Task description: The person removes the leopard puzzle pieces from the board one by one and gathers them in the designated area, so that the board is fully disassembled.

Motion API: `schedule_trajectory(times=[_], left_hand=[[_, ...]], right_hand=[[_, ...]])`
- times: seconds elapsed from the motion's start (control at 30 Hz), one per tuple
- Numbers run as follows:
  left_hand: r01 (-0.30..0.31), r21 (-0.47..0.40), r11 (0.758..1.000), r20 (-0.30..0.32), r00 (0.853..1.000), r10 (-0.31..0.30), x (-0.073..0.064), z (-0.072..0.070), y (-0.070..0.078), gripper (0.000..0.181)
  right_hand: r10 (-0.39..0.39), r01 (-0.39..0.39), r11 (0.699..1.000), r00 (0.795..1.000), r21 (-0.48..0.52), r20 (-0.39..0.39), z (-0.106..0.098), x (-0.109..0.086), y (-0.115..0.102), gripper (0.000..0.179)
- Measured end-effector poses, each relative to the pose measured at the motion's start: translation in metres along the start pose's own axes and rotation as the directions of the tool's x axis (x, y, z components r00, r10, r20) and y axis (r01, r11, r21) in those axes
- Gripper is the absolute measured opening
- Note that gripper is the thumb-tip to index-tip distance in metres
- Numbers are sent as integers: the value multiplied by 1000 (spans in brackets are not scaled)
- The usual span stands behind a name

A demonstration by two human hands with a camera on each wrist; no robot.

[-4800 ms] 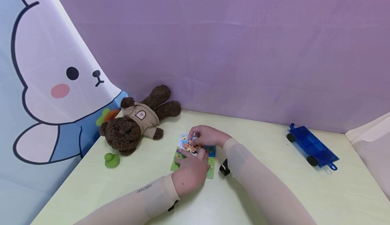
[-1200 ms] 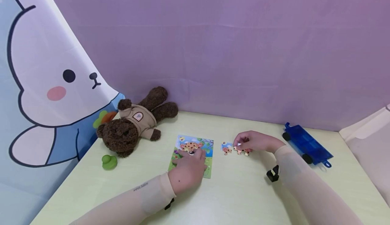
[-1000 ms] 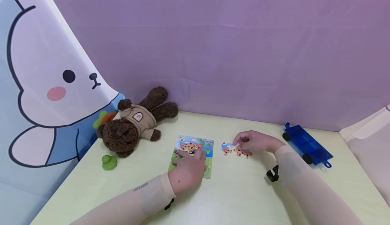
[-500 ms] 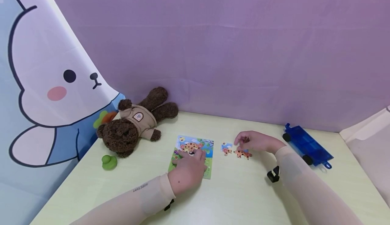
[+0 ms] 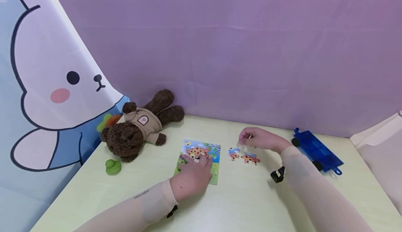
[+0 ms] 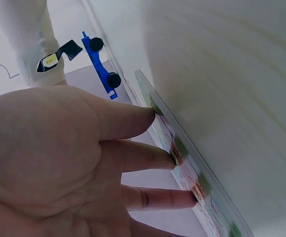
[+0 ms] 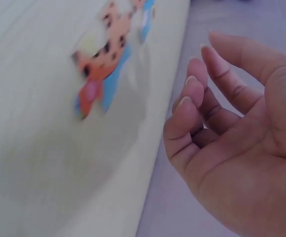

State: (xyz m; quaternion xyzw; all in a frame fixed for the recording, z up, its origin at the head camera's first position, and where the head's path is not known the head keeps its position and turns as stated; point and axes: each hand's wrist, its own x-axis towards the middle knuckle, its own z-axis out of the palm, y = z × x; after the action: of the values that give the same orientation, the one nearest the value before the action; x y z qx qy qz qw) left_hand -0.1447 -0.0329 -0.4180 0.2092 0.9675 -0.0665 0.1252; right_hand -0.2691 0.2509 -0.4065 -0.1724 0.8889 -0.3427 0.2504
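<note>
A colourful jigsaw board (image 5: 215, 167) with a spotted leopard picture lies mid-table. My left hand (image 5: 192, 177) rests on it, fingers spread and fingertips pressing its surface. In the left wrist view the board (image 6: 182, 152) shows edge-on under the fingertips. To the right lie two puzzle pieces: one (image 5: 233, 154) with an ear and blue sky, the other (image 5: 250, 159) orange with dark spots. Above and behind them hovers my right hand (image 5: 260, 139). The right wrist view shows that hand (image 7: 236, 123) loosely curled, nothing between thumb and fingers, apart from the spotted piece (image 7: 108, 54).
A brown teddy bear (image 5: 125, 141) in a beige shirt lies at the back left, with a green rubber duck (image 5: 113, 167) in front of it. At the right is a blue toy wagon (image 5: 318, 150) with black wheels. A purple cloth (image 5: 238, 57) hangs behind the table.
Earlier both hands were on the board; the right hand then moved right, where two pieces now lie. Just now it has lifted off them, up and back. The left hand stays on the board.
</note>
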Motion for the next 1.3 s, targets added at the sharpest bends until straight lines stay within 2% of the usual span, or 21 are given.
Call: schedule_trajectory(times=[0.23,0.43,0.7,1.0,1.3], left_hand=[[4,-52,999,14,1000,-3,-2,0,-3,64],[0,-78,997,11,1000,1,-3,0,-4,66],[-4,-114,993,33,999,8,-1,1,-6,70],[-21,-87,996,28,999,23,-1,3,-7,72],[-26,-67,997,14,1000,27,-3,3,-6,72]], right_hand=[[-19,19,1000,1000,5,-4,5,12,-20,26],[-70,70,997,997,14,19,11,25,-35,23],[-95,96,995,995,-33,37,29,43,-53,36],[-71,78,990,996,-117,61,53,59,-61,44],[-79,89,983,995,-163,62,63,61,-63,32]])
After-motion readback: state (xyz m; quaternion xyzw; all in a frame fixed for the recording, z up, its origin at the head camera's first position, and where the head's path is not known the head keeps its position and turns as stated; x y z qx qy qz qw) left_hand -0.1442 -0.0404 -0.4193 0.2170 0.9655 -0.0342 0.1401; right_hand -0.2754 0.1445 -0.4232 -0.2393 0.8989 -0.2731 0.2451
